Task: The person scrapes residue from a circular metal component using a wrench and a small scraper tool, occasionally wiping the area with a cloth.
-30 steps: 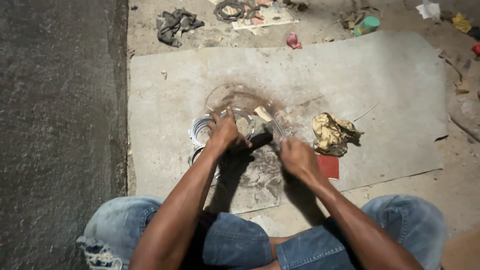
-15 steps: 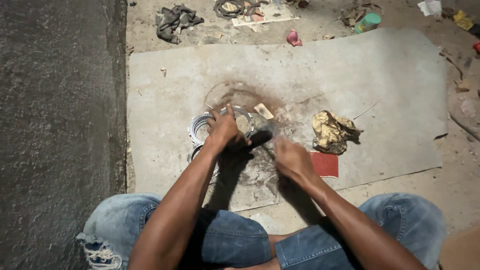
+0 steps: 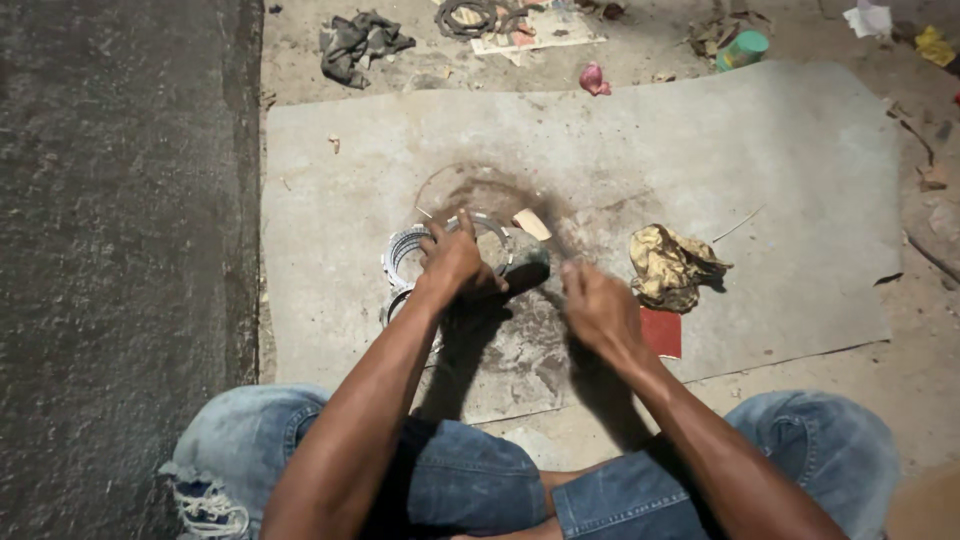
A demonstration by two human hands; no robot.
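Two knees in faded blue jeans [image 3: 470, 490] frame the bottom of my view as I sit on the ground, both forearms reaching forward over a grey sheet of board [image 3: 760, 170] laid on the dirt floor. My left hand [image 3: 455, 262] is pressed down with fingers clamped over a round metal ring [image 3: 492, 226], holding it flat against the board; the ring's far rim shows just past my fingertips. Touching the ring on its left side, a stack of toothed metal discs [image 3: 400, 255] sits partly hidden under my wrist. My right hand [image 3: 598, 308] is just right of the ring, fingers curled together in a loose fist; I cannot tell whether it grips anything, since it is blurred. Between the two hands lies a dark lump [image 3: 528, 268], too shadowed to make out. Close beside my right hand a red sheet of sandpaper [image 3: 662, 333] lies flat, and just beyond it sits a crumpled yellow rag [image 3: 672, 265]. A small tan block [image 3: 531, 224] rests at the ring's far right edge, on a rusty brown circular stain [image 3: 480, 190]. Farther off, past the board's edge, a dark rag [image 3: 358, 42], a pink scrap [image 3: 594, 79] and a green can [image 3: 742, 50] lie in the dirt.
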